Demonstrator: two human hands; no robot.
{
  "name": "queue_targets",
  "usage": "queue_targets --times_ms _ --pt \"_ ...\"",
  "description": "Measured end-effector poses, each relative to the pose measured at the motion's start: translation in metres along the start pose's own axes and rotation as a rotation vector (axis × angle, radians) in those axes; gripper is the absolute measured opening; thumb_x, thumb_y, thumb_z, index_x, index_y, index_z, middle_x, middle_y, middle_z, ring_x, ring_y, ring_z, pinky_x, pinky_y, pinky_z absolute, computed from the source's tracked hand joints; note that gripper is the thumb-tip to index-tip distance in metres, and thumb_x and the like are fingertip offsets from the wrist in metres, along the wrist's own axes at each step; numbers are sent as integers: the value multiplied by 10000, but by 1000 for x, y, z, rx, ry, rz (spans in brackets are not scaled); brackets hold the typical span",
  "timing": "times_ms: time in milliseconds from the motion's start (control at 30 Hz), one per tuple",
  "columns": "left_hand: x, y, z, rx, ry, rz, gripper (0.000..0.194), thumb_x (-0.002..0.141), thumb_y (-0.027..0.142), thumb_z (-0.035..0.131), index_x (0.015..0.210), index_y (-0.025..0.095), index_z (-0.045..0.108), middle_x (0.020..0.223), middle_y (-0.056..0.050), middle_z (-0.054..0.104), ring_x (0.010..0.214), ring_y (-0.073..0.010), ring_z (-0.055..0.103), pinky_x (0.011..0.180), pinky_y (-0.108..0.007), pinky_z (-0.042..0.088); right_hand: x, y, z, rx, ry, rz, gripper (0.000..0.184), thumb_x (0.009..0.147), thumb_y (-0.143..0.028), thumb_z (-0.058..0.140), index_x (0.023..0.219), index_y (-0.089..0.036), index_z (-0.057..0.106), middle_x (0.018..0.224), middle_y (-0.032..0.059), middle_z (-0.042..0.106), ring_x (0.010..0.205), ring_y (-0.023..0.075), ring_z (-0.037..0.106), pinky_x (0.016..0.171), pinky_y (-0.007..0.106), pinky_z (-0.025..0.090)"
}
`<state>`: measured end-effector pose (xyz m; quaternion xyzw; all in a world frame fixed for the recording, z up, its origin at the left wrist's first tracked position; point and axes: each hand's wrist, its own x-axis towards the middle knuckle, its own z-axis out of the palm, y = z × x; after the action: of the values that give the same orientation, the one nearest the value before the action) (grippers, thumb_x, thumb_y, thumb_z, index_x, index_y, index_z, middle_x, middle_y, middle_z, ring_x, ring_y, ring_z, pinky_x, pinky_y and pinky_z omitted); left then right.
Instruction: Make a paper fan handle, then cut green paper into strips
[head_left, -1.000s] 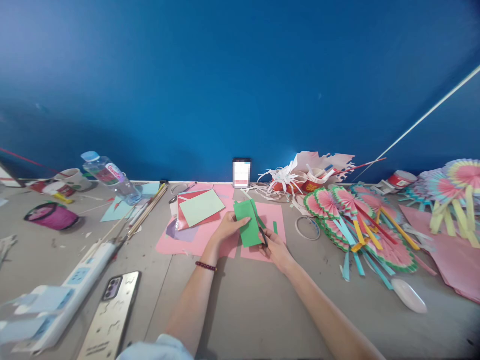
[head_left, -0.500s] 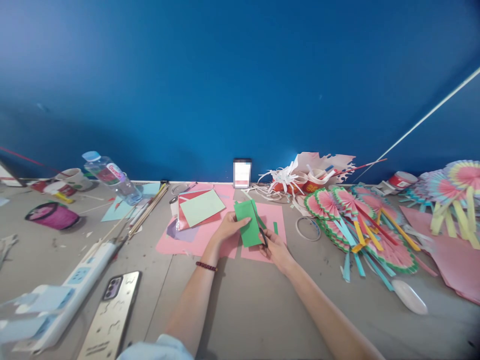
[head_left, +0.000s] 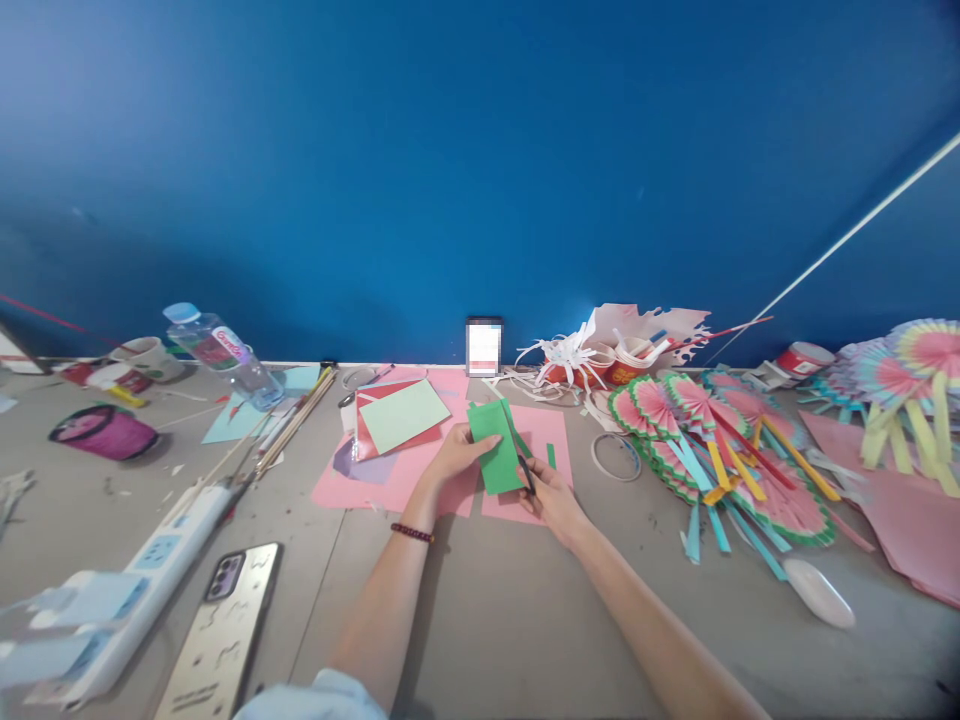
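Note:
My left hand pinches the left edge of a green paper sheet and holds it just above pink paper sheets on the table. My right hand is closed round dark-handled scissors, whose blades sit at the green sheet's right edge. A thin green strip lies on the pink paper just right of the scissors. A bead bracelet circles my left wrist.
A pale green card on red paper lies left of the hands. A tape ring, paper fans and paper cups are to the right. A phone, power strip, water bottle and sticks are on the left.

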<state>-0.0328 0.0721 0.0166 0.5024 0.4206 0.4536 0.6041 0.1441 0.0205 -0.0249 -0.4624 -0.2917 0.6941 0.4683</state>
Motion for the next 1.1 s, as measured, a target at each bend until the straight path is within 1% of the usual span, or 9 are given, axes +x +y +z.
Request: queue_targets --times_ms 200,367,600,733,800,933,1000,1100 --pt "2 -6 0 7 -33 -27 397 568 463 898 759 139 769 820 -115 777 743 -250 713 714 -364 575 -2 -5 5 73 -6 -24 574 457 -529 941 674 -208 517 523 -108 459 389 20 344 345 178 284" --pt "3 -8 -1 14 -43 -17 423 583 488 886 789 134 777 847 -121 783 751 -253 714 719 -367 579 -3 -5 4 82 -20 -19 537 469 -508 946 657 -201 548 518 -104 467 380 20 351 342 173 293" --pt "4 -8 -1 8 -45 -24 408 570 469 894 760 130 771 823 -118 781 725 -246 710 688 -351 574 0 -2 2 99 -33 -31 502 496 -487 943 648 -203 559 500 -101 484 360 21 338 336 164 287" --pt "2 -7 -2 12 -36 -10 396 577 457 892 763 130 764 808 -111 774 717 -239 706 670 -336 564 -3 -4 3 101 -18 -18 498 505 -497 940 665 -200 573 489 -79 521 386 43 402 359 168 308" --pt "3 -7 -3 14 3 15 399 586 465 883 766 133 758 798 -103 768 702 -227 697 656 -325 552 -5 -6 3 123 -7 -15 485 525 -489 937 683 -194 586 490 -61 547 409 59 451 385 174 338" --pt "8 -11 -5 -19 178 83 391 570 479 870 743 154 740 782 -86 760 701 -218 685 665 -324 544 -7 -9 5 159 -15 -33 484 523 -510 933 685 -189 610 511 -34 589 443 84 504 421 199 389" --pt "10 -12 -7 -21 255 105 365 561 457 864 730 163 729 770 -76 756 709 -220 680 674 -327 540 -7 -11 6 156 -26 -55 491 508 -535 931 668 -188 622 514 -29 595 451 90 509 420 205 394" --pt "13 -14 -10 -10 329 134 297 577 399 822 730 168 717 766 -62 750 716 -212 667 676 -319 523 -8 -14 7 153 -27 -78 486 509 -542 929 655 -178 640 520 -20 603 461 91 515 435 210 414"
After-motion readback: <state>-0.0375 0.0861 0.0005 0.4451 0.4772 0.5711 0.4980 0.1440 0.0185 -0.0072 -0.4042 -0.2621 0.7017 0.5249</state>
